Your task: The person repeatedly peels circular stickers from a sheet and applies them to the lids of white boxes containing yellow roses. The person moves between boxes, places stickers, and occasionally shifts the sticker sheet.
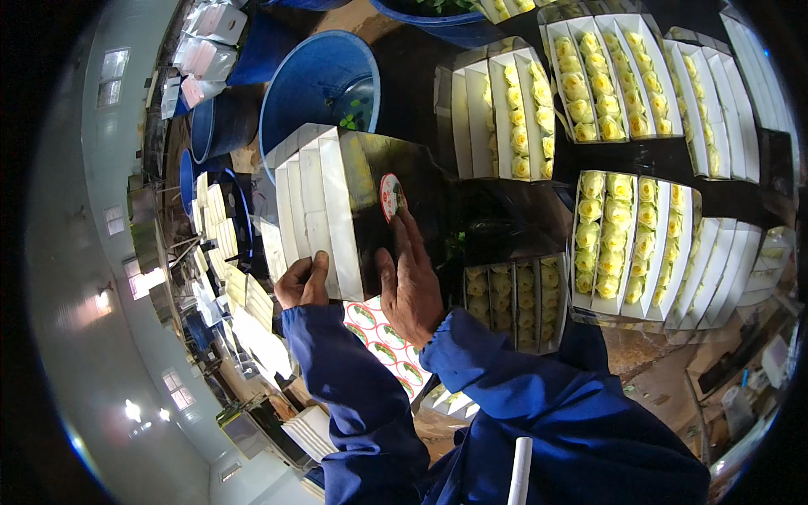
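My left hand [303, 281] grips the near edge of a clear plastic wrap around white cardboard dividers [312, 208], thumb on the dividers' edge. My right hand [410, 278] lies flat on the wrap's dark, shiny side, fingertips touching a round red-edged sticker [392, 197]. No roses show between the dividers from this side. Below my wrists is a sheet of the same round stickers [385, 344], partly hidden by my right hand and sleeve. To the right, a wrapped pack of yellow roses [614, 240] stands in rows between white dividers.
More wrapped rose packs [517, 120] stand at upper right, and another [514, 306] sits in shade beside my right forearm. A blue plastic tub [322, 82] with water and loose leaves is beyond the held pack. Several blue tubs and stacked white dividers [312, 435] stand at left.
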Motion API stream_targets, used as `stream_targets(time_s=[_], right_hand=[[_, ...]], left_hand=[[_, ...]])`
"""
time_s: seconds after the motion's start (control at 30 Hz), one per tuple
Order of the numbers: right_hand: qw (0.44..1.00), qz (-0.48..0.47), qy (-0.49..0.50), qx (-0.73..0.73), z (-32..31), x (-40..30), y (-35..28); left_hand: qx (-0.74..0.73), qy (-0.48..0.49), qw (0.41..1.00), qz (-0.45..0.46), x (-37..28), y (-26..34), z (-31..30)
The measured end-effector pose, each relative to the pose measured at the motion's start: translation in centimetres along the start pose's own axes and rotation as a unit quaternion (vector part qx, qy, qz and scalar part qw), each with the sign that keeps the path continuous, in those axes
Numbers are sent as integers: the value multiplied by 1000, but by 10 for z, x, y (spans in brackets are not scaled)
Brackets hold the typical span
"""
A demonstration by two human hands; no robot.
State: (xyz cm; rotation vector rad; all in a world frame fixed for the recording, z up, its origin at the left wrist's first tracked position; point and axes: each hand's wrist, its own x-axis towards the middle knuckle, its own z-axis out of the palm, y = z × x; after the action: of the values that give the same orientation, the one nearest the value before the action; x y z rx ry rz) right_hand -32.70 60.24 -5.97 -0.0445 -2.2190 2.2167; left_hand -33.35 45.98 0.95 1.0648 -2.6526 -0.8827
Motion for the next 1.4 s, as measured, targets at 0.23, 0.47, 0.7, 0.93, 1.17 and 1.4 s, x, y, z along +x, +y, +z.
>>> stream_targets(time_s=[0.23, 0.47, 0.7, 0.93, 1.17, 1.4], right_hand=[[996, -8, -69, -52, -12, -6, -4], [994, 57, -68, 57, -30, -13, 31], [995, -56, -62, 56, -10, 5, 38], [970, 198, -137, 15, -36, -2, 55], [963, 185, -150, -123, -30, -13, 61], [977, 88, -191, -45, -65, 2, 39]], left_hand=[[53, 4, 998, -28, -2, -16, -12], [-10, 2, 1000, -20, -7, -19, -6], [-33, 4, 999, -28, -15, -6, 11], [64, -36, 995, 74, -33, -47, 74], [110, -112, 988, 4, -46, -69, 102], [-136, 82, 987, 26, -116, -93, -25]])
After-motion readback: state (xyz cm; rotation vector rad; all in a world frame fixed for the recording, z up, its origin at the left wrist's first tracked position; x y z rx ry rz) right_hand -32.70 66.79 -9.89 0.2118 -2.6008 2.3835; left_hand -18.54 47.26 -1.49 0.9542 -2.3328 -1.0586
